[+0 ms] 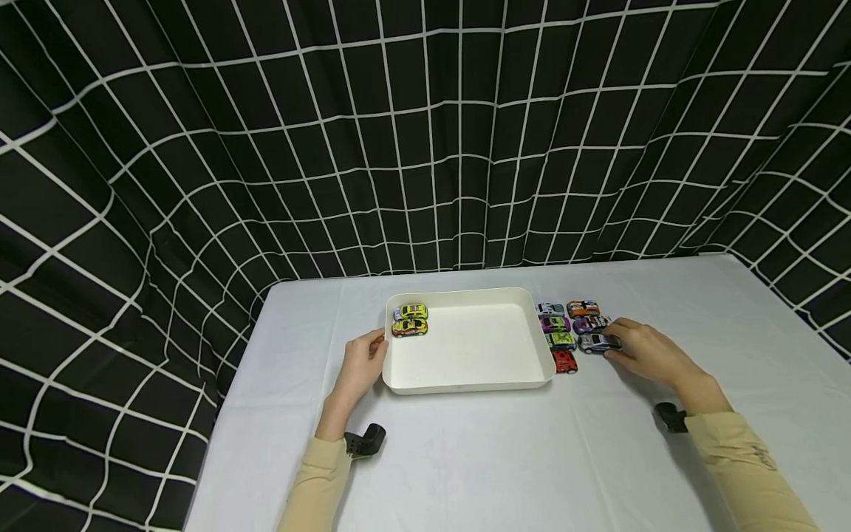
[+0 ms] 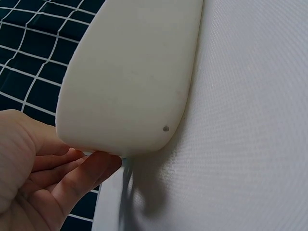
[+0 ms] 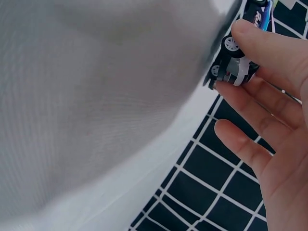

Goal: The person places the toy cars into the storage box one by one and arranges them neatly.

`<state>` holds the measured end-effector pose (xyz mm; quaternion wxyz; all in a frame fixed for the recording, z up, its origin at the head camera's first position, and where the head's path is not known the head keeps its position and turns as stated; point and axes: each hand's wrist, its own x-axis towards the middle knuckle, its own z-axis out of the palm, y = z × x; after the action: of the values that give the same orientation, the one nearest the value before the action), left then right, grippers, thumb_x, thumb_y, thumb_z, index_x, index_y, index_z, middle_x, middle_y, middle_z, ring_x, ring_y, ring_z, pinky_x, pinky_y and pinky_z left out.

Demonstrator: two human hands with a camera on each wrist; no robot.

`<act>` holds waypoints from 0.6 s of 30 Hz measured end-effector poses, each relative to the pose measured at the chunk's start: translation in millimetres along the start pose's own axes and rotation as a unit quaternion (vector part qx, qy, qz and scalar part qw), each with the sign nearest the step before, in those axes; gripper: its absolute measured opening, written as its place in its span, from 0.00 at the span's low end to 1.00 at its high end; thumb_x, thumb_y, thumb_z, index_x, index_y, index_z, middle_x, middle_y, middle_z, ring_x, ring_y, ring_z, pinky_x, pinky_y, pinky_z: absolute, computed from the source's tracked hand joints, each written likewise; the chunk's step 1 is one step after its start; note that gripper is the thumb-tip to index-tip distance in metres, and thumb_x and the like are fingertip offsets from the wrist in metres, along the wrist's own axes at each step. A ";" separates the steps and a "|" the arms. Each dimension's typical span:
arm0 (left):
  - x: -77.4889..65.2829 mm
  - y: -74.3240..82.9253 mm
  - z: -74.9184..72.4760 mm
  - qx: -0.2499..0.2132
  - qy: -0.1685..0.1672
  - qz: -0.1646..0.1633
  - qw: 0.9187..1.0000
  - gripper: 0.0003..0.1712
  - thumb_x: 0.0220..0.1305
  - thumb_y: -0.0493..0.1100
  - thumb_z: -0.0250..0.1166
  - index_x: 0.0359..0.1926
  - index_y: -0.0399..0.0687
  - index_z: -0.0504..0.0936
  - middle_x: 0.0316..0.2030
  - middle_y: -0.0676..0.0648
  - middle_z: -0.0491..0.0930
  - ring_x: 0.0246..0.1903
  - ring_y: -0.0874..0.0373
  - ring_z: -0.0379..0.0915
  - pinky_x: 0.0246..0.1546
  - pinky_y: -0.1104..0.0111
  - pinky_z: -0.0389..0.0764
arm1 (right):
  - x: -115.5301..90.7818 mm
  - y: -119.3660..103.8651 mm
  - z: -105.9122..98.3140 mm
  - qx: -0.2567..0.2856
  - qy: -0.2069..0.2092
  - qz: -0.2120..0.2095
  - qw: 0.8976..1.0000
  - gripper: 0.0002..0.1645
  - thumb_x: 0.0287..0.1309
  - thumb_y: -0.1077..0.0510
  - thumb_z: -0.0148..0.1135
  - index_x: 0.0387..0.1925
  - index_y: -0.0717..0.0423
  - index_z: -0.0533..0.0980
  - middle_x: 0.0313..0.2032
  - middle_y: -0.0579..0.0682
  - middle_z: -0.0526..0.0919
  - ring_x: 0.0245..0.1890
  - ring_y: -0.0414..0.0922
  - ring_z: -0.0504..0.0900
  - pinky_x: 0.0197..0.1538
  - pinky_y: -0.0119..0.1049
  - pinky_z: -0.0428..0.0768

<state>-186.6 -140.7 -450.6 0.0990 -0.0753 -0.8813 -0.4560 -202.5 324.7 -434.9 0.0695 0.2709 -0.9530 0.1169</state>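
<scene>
"Head view: what's nearest?"

"White tablecloth. The left hand is touching one white tray; whether gripping, I can't tell."

"Right hand?"

"It's pinching one dark car; six others are lying beside, two yellow ones inside the tray. One gridded curtain is hanging behind."

free room above tray; cars crowd its right

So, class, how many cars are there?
9: two yellow in the tray; right of it, pale, purple, green, red in one column, then orange, another purple, grey, held by the right hand. Others may be hidden.
</scene>
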 end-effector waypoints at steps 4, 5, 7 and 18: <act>-0.2 0.4 -0.2 0.002 0.000 0.004 1.000 0.16 0.62 0.29 0.56 0.50 0.22 0.74 0.38 0.33 0.80 0.35 0.48 0.79 0.35 0.64 0.82 | 0.2 -2.5 -3.1 -0.003 0.008 -0.006 1.000 0.17 0.43 0.67 0.70 0.37 0.72 0.77 0.35 0.61 0.79 0.35 0.56 0.80 0.38 0.51 0.80; -0.2 0.6 -0.3 0.003 0.000 0.003 1.000 0.16 0.62 0.29 0.56 0.50 0.22 0.74 0.38 0.33 0.80 0.35 0.48 0.79 0.35 0.64 0.82 | 0.4 -3.3 -3.9 -0.004 0.012 -0.010 1.000 0.17 0.43 0.67 0.70 0.37 0.72 0.77 0.34 0.61 0.79 0.34 0.56 0.80 0.38 0.50 0.80; 0.0 0.7 -0.3 0.004 0.000 0.004 1.000 0.16 0.62 0.29 0.56 0.50 0.22 0.74 0.37 0.33 0.80 0.35 0.49 0.79 0.35 0.64 0.81 | 1.3 -5.0 -5.6 -0.007 0.020 -0.018 1.000 0.17 0.42 0.67 0.70 0.37 0.71 0.77 0.34 0.60 0.79 0.34 0.56 0.80 0.38 0.50 0.80; -0.6 0.4 -0.1 0.002 0.003 0.002 1.000 0.17 0.62 0.29 0.56 0.50 0.23 0.74 0.38 0.33 0.80 0.36 0.48 0.79 0.36 0.64 0.82 | 10.3 -21.0 -17.2 -0.021 0.060 -0.065 0.996 0.17 0.39 0.68 0.72 0.35 0.69 0.78 0.32 0.56 0.79 0.31 0.51 0.80 0.34 0.46 0.80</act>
<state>-186.0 -140.5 -450.4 0.1027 -0.0756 -0.8819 -0.4538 -198.9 306.7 -412.5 0.1399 0.3230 -0.9298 0.1079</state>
